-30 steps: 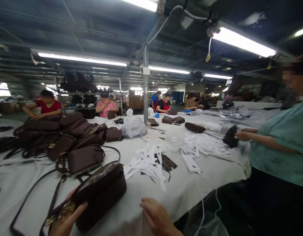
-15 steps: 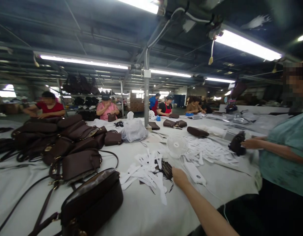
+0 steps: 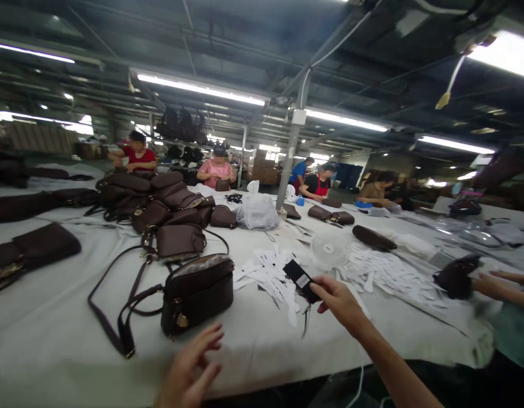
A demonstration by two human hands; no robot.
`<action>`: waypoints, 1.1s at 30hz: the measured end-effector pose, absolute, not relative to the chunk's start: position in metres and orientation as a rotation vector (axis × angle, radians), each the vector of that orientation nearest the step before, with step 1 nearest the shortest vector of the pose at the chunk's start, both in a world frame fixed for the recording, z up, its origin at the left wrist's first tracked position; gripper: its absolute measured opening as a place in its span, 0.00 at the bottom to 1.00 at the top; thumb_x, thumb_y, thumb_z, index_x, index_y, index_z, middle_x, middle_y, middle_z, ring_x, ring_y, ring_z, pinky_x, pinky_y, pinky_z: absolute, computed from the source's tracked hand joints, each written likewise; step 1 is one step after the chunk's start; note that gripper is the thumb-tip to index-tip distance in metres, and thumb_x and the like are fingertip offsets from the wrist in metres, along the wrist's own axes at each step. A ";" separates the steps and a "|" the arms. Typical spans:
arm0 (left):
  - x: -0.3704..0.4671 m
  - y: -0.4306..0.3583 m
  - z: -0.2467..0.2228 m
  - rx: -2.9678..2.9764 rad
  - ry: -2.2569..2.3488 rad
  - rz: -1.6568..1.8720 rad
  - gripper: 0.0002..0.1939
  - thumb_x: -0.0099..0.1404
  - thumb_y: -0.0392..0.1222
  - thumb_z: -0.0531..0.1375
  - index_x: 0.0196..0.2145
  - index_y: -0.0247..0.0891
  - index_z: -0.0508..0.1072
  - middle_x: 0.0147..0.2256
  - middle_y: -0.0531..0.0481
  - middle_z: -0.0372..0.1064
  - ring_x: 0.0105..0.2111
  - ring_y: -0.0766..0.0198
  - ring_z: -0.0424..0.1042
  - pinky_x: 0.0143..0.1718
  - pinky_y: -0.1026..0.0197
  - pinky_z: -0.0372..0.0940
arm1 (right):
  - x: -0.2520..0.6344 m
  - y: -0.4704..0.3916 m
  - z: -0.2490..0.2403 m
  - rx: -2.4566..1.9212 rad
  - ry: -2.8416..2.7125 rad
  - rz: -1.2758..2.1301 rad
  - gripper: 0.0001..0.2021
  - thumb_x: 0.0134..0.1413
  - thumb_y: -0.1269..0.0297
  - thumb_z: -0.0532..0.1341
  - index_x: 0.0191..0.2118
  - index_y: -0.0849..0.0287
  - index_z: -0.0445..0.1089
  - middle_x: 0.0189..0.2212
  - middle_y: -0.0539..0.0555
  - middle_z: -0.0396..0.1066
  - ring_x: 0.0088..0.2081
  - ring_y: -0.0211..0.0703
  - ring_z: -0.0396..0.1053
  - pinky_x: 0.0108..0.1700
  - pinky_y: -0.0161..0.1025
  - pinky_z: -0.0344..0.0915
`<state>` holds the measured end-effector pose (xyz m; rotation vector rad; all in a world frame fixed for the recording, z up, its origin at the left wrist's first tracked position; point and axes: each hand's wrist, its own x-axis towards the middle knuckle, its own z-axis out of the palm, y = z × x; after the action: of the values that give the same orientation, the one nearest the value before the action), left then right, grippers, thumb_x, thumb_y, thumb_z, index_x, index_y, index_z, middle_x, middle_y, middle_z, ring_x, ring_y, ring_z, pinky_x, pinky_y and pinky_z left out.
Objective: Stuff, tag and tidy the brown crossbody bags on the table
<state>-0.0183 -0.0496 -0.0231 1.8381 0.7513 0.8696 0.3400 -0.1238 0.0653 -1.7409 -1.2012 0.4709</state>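
My right hand (image 3: 340,303) pinches a black hang tag (image 3: 301,279) that has a small pale label and dangling dark cords. It holds the tag above the table, just right of a heap of white paper strips (image 3: 268,272). My left hand (image 3: 194,362) is raised at the near edge with its fingers apart and nothing in it. Just beyond those fingers stands a dark brown handbag (image 3: 200,297) with a gold-coloured charm on its front and its strap trailing left. Behind it sits another brown handbag (image 3: 180,241).
Brown bags are piled (image 3: 160,198) at the back left; one bag (image 3: 36,249) lies at far left. A white fan (image 3: 329,250) stands before more white strips (image 3: 393,277). A post (image 3: 289,164) rises from the table. A co-worker's hands (image 3: 495,283) hold a dark item at right.
My right hand has lifted the black tag off the white strips. My left hand has come into view beside the near handbag. The view has turned left.
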 end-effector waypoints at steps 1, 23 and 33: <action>-0.002 -0.054 -0.009 1.748 0.711 0.866 0.25 0.60 0.44 0.59 0.56 0.52 0.69 0.60 0.48 0.62 0.51 0.54 0.70 0.45 0.58 0.69 | 0.316 -0.126 0.069 -1.640 -1.193 0.532 0.19 0.51 0.47 0.61 0.36 0.62 0.71 0.28 0.53 0.72 0.29 0.43 0.71 0.23 0.35 0.69; -0.055 -0.081 0.002 1.965 0.913 0.566 0.16 0.64 0.43 0.49 0.21 0.38 0.65 0.24 0.47 0.68 0.26 0.60 0.68 0.30 0.61 0.58 | 0.182 -0.109 -0.018 -1.628 -1.497 0.447 0.22 0.49 0.46 0.63 0.46 0.54 0.74 0.47 0.59 0.74 0.49 0.57 0.71 0.49 0.46 0.71; -0.084 -0.058 0.032 2.296 1.103 0.409 0.12 0.64 0.38 0.52 0.28 0.40 0.73 0.29 0.47 0.76 0.29 0.59 0.73 0.29 0.63 0.59 | 0.090 -0.086 -0.031 -1.180 -1.457 1.438 0.34 0.52 0.40 0.61 0.60 0.52 0.61 0.39 0.56 0.73 0.24 0.36 0.66 0.25 0.32 0.63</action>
<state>-0.0838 -0.0580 0.0320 2.2956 1.1027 0.4087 0.0903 -0.0862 -0.0308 -1.1803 -1.4569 1.4377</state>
